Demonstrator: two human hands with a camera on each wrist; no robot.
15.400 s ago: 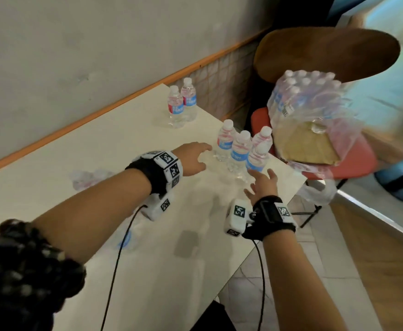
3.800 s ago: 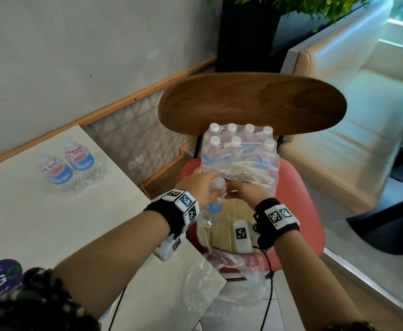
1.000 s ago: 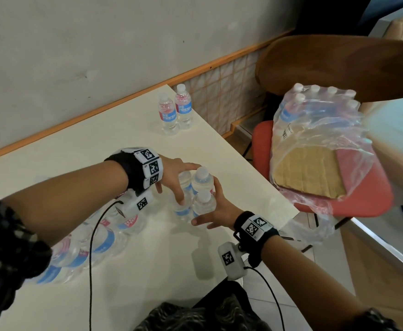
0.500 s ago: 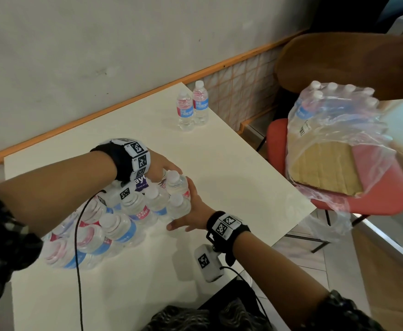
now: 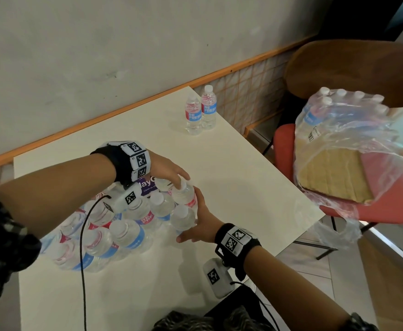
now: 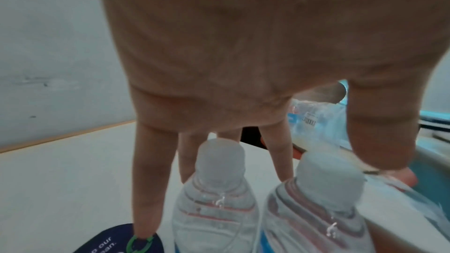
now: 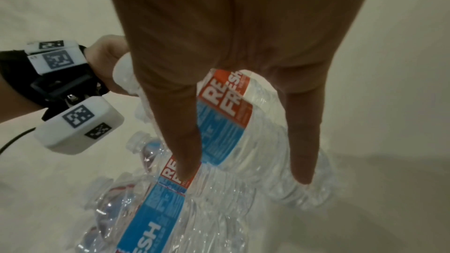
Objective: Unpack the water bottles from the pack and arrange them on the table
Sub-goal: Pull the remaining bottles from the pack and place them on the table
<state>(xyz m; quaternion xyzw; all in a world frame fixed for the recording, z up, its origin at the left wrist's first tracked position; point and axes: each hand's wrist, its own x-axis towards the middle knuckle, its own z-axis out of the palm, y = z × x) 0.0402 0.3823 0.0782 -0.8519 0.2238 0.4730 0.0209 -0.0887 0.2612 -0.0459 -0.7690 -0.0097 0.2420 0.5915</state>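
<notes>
Two straight-fingered hands, left hand (image 5: 165, 172) and right hand (image 5: 200, 225), against bottles (image 5: 124, 225) on cream table (image 5: 231, 177) beside grey wall (image 5: 124, 44).

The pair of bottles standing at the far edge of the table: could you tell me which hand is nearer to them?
Left. The left hand lies between the pair of bottles and the right hand, which is nearer the person.

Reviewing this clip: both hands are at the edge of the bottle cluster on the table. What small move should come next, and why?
Probably let go and pull both hands back: the left hand and right hand press the newest bottles against the cluster, apparently upright. The pack on the red chair still holds bottles.
</notes>
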